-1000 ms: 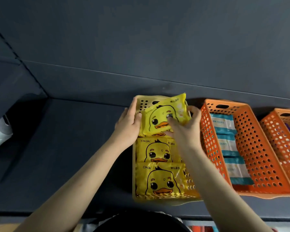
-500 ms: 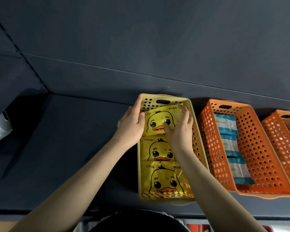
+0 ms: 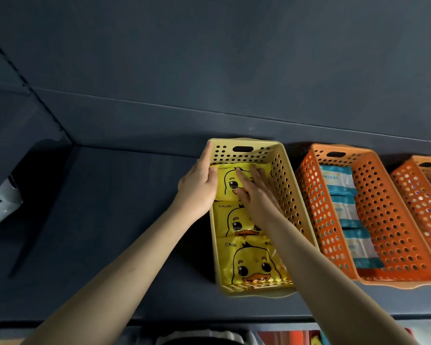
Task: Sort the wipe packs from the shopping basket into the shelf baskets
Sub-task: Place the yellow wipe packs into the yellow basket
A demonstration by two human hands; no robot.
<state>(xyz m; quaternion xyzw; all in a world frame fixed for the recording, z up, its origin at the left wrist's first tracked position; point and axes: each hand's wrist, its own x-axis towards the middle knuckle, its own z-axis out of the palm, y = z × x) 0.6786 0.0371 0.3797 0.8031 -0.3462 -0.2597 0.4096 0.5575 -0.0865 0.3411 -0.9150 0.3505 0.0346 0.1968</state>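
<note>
On the shelf [image 3: 110,220], near its back edge: yellow basket [image 3: 281,195], orange basket [image 3: 388,220] just beside it on the right, second orange basket [image 3: 418,195] at the frame's right edge. In the yellow basket, three duck packs in a row, front to back: near pack [image 3: 251,265], middle pack [image 3: 232,220], far pack [image 3: 224,180]. Presses on the far pack with the right hand [image 3: 256,195], fingers [image 3: 245,175] straight, slightly apart, clamped on nothing. Pinches the yellow basket's left wall at its far corner with the left hand [image 3: 197,188]: fingers outside along the wall, thumb inside against the far pack's edge. In the orange basket, three blue-and-white packs [image 3: 339,180] in a row.
</note>
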